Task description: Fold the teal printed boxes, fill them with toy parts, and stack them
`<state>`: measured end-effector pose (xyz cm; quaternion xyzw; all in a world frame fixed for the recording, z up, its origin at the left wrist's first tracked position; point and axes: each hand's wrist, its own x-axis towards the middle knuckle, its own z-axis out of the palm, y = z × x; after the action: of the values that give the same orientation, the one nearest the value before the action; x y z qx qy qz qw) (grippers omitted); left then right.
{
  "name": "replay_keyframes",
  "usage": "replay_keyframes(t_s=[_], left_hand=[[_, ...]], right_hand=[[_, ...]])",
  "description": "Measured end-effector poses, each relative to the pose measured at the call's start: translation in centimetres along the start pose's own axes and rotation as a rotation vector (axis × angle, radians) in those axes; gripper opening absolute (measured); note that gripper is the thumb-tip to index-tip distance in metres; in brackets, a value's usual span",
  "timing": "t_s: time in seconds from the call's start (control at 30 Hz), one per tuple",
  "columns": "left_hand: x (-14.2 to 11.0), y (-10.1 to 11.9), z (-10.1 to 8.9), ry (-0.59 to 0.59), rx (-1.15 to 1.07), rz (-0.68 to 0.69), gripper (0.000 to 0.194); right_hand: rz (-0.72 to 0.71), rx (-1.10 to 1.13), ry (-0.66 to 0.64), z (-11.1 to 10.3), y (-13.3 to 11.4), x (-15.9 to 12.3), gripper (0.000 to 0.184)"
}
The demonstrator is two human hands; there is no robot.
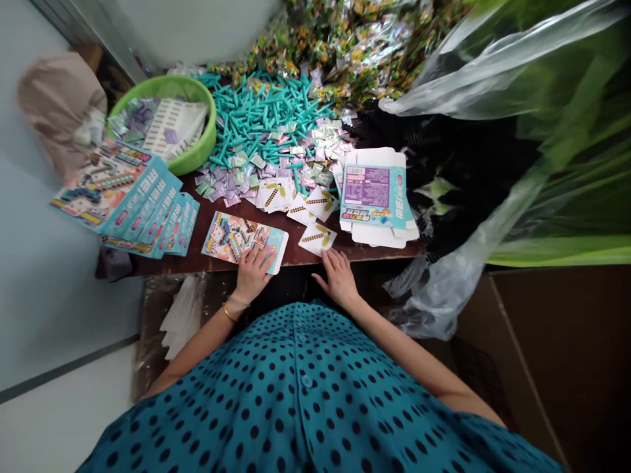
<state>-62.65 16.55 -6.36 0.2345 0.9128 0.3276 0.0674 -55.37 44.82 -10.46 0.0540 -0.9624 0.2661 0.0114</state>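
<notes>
My left hand [254, 269] lies flat, fingers spread, over the right end of a printed carton [227, 238] at the table's front edge. My right hand [340, 279] is open too, thumb held apart, its fingertips touching the near edge of a white card [310, 240] printed with a pickaxe picture. Similar cards [277, 194] overlap just behind it. To the right lies a stack of flattened cartons [367, 187], purple panel up. Small purple and green sachets [236, 176] are scattered behind the cards, beside a heap of teal plastic sticks [269, 108].
Finished-looking cartons [140, 203] lean in a fanned row at left, below a green basin [210, 135] holding sachets and printed sheets. Clear packets with orange and green pieces [345, 46] pile at the back. Plastic bags [458, 276] hang at right over the table edge [384, 257].
</notes>
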Motion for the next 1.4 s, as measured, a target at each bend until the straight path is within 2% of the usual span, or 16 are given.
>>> replay_keyframes(t_s=[0.1, 0.2, 0.3, 0.43, 0.53, 0.67, 0.77, 0.87, 0.93, 1.0, 1.03, 1.1, 1.17, 1.27, 1.33, 1.4], left_hand=[[-0.4, 0.5, -1.9, 0.073, -0.055, 0.059, 0.034], [-0.2, 2.1, -4.8, 0.234, -0.056, 0.120, 0.032], [0.0, 3.5, -8.0, 0.418, -0.082, 0.114, 0.037], [-0.2, 4.3, -11.0, 0.587, -0.214, -0.039, 0.047], [-0.4, 4.7, -11.7, 0.583, -0.284, -0.110, 0.048], [-1.0, 5.3, -11.8, 0.551, -0.331, -0.120, 0.046], [-2.0, 4.8, -12.4, 0.652, -0.288, -0.168, 0.044], [-3.0, 3.5, -13.2, 0.760, -0.241, -0.185, 0.043], [-3.1, 2.9, -13.3, 0.808, -0.219, -0.142, 0.041], [-2.8, 2.8, -13.0, 0.827, -0.183, -0.078, 0.039], [-2.5, 2.9, -12.7, 0.813, -0.157, -0.041, 0.038], [-1.7, 3.3, -11.9, 0.757, -0.117, 0.035, 0.037], [-1.2, 3.4, -11.1, 0.696, -0.128, 0.065, 0.039], [-1.0, 3.1, -10.3, 0.679, -0.198, 0.004, 0.041], [-1.2, 3.0, -10.2, 0.687, -0.215, -0.022, 0.042], [-1.4, 2.9, -10.3, 0.689, -0.223, -0.017, 0.042]], right_hand=[[0.059, -0.015, 0.037, -0.2, 0.3, -2.3, 0.051], [0.025, 0.049, 0.080, -1.0, 0.7, -1.0, 0.032], [0.017, 0.261, 0.126, -2.9, 0.1, 1.2, 0.030], [0.059, 0.535, 0.251, -7.9, -3.5, 4.1, 0.030], [-0.154, 0.603, 0.225, -10.1, -7.8, 6.8, 0.027], [-0.538, 0.450, 0.179, -7.7, -13.3, 10.0, 0.022], [-0.626, 0.346, 0.156, -5.5, -14.9, 12.3, 0.030], [-0.561, 0.310, 0.178, -6.1, -13.2, 16.0, 0.034], [-0.373, 0.201, 0.198, -7.5, -10.4, 19.4, 0.033], [-0.110, -0.017, 0.146, -8.6, -7.2, 23.0, 0.027], [0.009, -0.123, 0.111, -8.8, -5.7, 24.5, 0.023], [0.134, -0.239, 0.053, -8.0, -3.2, 26.6, 0.017], [0.149, -0.277, 0.022, -6.4, -1.4, 27.2, 0.031], [0.124, -0.314, 0.047, -4.5, 0.3, 27.0, 0.049], [0.118, -0.299, 0.106, -4.9, 0.4, 26.8, 0.041], [0.087, -0.209, 0.180, -6.7, -0.9, 26.2, 0.032]])
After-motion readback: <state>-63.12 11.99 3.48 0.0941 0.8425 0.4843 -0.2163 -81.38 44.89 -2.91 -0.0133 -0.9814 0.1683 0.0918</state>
